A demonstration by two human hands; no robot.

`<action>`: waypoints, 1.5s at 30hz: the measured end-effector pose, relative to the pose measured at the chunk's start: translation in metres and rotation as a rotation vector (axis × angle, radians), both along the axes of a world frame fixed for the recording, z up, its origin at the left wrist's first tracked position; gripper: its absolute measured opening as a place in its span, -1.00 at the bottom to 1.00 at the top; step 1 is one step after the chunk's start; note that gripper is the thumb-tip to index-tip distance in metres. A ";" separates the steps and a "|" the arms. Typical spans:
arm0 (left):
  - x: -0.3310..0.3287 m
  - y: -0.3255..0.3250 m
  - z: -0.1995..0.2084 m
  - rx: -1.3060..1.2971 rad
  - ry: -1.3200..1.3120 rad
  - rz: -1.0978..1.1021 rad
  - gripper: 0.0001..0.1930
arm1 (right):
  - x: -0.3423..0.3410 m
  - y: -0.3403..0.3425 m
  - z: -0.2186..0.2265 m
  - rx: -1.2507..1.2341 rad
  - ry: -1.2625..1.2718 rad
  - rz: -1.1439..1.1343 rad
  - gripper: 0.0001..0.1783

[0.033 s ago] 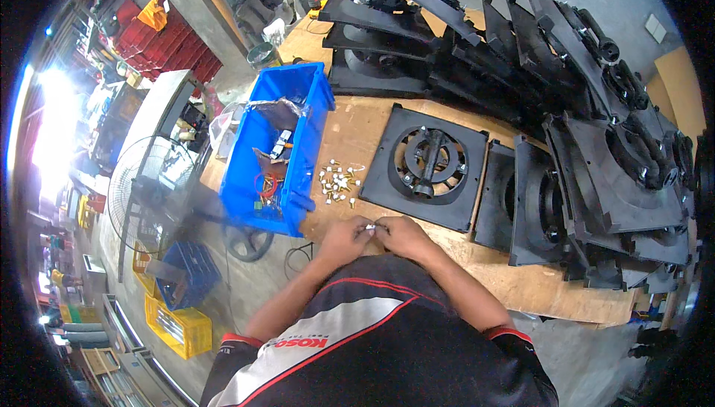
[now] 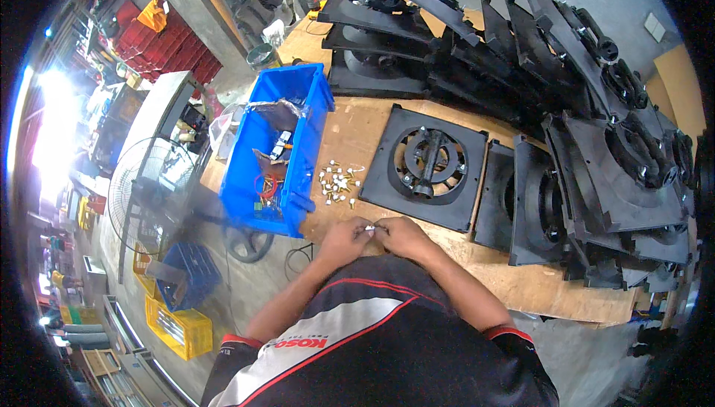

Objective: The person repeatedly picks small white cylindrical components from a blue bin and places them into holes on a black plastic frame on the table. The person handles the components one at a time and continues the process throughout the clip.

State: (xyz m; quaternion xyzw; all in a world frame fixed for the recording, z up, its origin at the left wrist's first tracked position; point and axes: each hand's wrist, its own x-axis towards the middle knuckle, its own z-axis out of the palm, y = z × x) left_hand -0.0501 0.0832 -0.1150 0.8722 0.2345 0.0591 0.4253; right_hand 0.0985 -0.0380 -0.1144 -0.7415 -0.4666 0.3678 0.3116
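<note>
At the wooden bench's near edge, left hand and right hand pinch one small white fitting together, unchanged, beside the scattered pile of small white and brass fittings.

Both forearms came up from the lower edge and bent inward, so that the two hands met in front of the chest. The left hand was curled, knuckles up, its fingertips pinched together toward the middle. The right hand mirrored it, fingers bunched and pointing left, so the fingertips of both hands touched or nearly touched. Whether anything lay between them was too small to tell. The elbows stood out wide, the upper arms in short sleeves.
</note>
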 end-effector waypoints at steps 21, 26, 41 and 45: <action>0.062 0.085 0.012 0.150 -0.012 0.208 -0.75 | 0.048 -0.078 0.041 0.065 0.054 -0.227 -0.67; 0.061 0.136 -0.066 0.599 0.368 0.137 -0.71 | 0.043 -0.099 0.014 -0.031 0.034 -0.336 -0.68; -0.060 0.032 -0.025 0.082 0.099 0.119 -0.54 | 0.023 -0.064 -0.030 -0.009 -0.191 -0.025 -0.66; -0.088 0.024 -0.034 0.040 0.083 0.151 -0.60 | 0.008 -0.015 -0.048 0.189 -0.313 0.146 -0.71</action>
